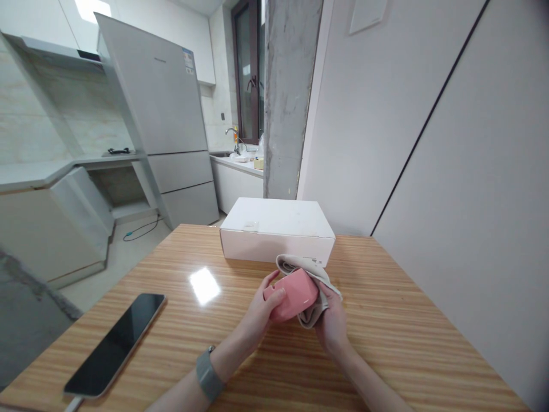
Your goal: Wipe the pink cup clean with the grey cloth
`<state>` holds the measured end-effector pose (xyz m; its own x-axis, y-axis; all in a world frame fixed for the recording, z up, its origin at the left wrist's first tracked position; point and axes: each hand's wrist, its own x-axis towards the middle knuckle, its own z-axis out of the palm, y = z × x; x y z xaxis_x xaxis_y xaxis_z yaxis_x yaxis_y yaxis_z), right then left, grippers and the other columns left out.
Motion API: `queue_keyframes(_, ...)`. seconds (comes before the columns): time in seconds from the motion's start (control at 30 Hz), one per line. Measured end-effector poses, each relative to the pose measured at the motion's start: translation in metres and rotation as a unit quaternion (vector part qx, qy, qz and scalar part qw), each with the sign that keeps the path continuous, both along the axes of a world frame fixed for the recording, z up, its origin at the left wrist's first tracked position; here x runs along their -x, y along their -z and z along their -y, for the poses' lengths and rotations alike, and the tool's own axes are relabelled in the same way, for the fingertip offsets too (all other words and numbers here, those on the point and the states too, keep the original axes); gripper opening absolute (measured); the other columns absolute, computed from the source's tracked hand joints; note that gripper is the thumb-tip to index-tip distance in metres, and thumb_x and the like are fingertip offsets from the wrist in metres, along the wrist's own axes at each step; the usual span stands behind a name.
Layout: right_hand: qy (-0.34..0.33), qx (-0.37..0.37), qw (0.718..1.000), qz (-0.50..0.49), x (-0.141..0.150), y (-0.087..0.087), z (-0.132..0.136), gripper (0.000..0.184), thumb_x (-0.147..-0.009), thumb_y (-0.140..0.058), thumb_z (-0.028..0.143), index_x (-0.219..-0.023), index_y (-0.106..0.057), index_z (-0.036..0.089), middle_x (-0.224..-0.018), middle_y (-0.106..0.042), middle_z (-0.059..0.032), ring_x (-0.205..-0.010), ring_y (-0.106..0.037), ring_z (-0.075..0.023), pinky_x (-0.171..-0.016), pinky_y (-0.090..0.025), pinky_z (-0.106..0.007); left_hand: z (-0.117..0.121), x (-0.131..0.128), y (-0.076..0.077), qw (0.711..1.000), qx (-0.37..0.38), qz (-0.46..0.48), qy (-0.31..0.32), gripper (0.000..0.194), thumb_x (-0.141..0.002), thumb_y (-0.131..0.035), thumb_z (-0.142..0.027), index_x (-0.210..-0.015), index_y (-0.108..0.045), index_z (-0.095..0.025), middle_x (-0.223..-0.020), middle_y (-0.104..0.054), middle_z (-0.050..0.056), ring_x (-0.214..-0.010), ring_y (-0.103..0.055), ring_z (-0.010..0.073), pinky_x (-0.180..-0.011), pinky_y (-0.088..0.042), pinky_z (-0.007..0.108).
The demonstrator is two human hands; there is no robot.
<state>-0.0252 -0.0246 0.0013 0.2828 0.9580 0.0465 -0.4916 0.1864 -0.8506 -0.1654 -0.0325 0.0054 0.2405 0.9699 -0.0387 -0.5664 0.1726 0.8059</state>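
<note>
My left hand (259, 313) grips a small pink case (294, 297) from the left, thumb on its top edge, and wears a grey watch band at the wrist. My right hand (331, 324) holds a beige cloth (306, 274) wrapped around the right side and back of the pink case, fingers closed on the fabric. Both hands hover just above the wooden table (386, 320), in front of a shut white cardboard box (277, 229).
A dark smartphone (116, 343) lies face up at the table's left, a cable at its near end. A white wall stands close on the right. Beyond the table are a grey fridge (171, 120), a concrete pillar and a kitchen counter with a sink.
</note>
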Motion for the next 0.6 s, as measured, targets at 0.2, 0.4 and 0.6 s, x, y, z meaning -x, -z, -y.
queue_keyframes(0.2, 0.022, 0.007, 0.999, 0.032, 0.001, 0.005, 0.000, 0.028, -0.069, -0.066, 0.042, -0.083, -0.075, 0.020, -0.084, -0.074, -0.0012, -0.086, -0.062, -0.0229, -0.078, -0.045, -0.032, -0.002, 0.000, 0.002, 0.999, -0.043, -0.027, -0.009, 0.087, -0.064, -0.080, -0.041, -0.134, -0.034, -0.017, -0.106, -0.066, 0.012, -0.091, -0.063, 0.0218, -0.079, -0.048, 0.032)
queue_keyframes(0.4, 0.034, 0.021, 0.998, 0.040, 0.001, 0.015, -0.001, 0.029, -0.072, -0.064, 0.045, -0.083, -0.074, 0.020, -0.090, -0.074, -0.0032, -0.095, -0.062, -0.0261, -0.085, -0.045, -0.037, 0.001, -0.003, 0.002, 0.990, -0.044, -0.112, -0.068, 0.083, -0.064, -0.080, -0.037, -0.133, -0.038, -0.019, -0.102, -0.064, 0.010, -0.088, -0.063, 0.0202, -0.078, -0.049, 0.031)
queue_keyframes(0.6, 0.052, 0.022, 0.995, 0.086, 0.004, 0.001, 0.007, 0.023, -0.065, -0.069, 0.042, -0.075, -0.076, 0.022, -0.088, -0.075, -0.0043, -0.099, -0.062, -0.0302, -0.098, -0.041, -0.043, -0.001, -0.002, -0.001, 0.996, -0.036, -0.075, -0.039, 0.087, -0.065, -0.078, -0.041, -0.136, -0.034, -0.019, -0.099, -0.067, 0.009, -0.085, -0.064, 0.0207, -0.077, -0.050, 0.032)
